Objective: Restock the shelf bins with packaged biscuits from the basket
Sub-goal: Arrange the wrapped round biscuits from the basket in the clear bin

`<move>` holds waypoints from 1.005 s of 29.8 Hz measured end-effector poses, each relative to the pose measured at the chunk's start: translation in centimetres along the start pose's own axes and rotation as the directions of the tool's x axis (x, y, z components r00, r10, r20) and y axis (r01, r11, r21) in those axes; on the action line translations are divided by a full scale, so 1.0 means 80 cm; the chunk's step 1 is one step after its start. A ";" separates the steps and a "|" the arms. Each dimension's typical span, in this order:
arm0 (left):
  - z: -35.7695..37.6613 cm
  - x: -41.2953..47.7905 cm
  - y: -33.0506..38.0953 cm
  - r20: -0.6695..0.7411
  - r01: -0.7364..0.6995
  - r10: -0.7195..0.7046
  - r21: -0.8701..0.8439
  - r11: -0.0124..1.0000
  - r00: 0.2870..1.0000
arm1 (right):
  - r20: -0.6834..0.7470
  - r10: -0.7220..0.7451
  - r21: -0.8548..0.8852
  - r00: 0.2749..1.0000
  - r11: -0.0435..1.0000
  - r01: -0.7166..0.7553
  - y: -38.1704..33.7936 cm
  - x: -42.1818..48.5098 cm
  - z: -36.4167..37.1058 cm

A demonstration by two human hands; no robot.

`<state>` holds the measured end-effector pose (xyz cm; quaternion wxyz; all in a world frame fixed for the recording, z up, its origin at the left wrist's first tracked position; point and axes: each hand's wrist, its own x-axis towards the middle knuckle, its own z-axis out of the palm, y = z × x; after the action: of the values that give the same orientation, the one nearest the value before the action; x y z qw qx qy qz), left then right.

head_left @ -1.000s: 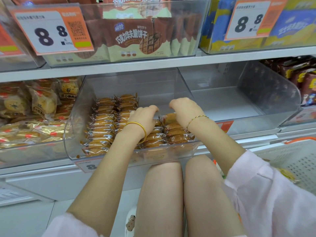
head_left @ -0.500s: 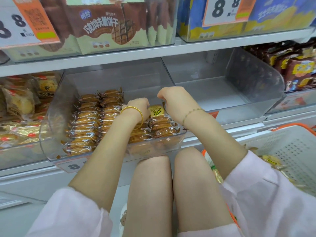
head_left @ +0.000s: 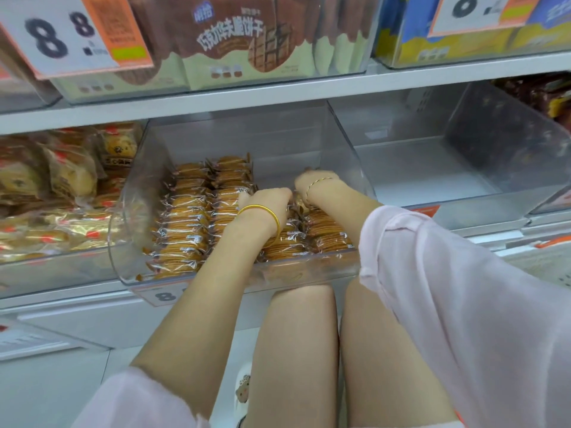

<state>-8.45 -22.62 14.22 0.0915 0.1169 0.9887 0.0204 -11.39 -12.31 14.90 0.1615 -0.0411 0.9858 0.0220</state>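
In bin [head_left: 133, 217]: left hand [head_left: 266, 201], right hand [head_left: 315, 181] among biscuit packs [head_left: 185, 224]; grip unclear; wafers [head_left: 234, 41] overhead.

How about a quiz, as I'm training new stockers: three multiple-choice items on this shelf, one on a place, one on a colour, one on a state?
1. Where are the left hand and right hand?
A. on the top shelf
B. in the biscuit bin
C. in the basket

2. What colour is the bangle on the left wrist?
A. gold
B. red
C. black

3. How is the neighbouring bin, right of the biscuit bin?
A. heaped with packs
B. lidded
C. empty

Answers:
1 B, both hands lie among the biscuit packs.
2 A, it shines gold.
3 C, only its bare floor shows.
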 end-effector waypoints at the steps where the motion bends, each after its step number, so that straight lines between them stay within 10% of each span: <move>1: 0.000 0.000 0.000 -0.008 -0.001 0.001 0.009 1.000 1.000 | -0.009 0.008 -0.007 1.000 1.000 -0.008 0.000 -0.001 -0.002; 13: 0.002 0.000 -0.001 -0.056 0.093 -0.092 0.020 0.995 0.994 | -0.213 -0.103 -0.206 0.971 0.977 0.058 0.016 -0.047 -0.005; 21: 0.003 -0.002 -0.003 -0.024 -0.011 0.012 0.038 0.999 1.000 | -0.061 -0.111 -0.098 0.992 0.990 0.105 0.013 -0.063 0.016; 30: 0.006 -0.006 -0.005 -0.014 -0.012 0.013 0.027 1.000 1.000 | -0.221 -0.100 0.126 0.970 0.983 0.130 0.018 -0.061 0.017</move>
<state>-7.95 -23.13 13.81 0.0827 0.1242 0.9888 0.0086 -6.47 -10.42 15.20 0.0579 -0.0891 0.9925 -0.0609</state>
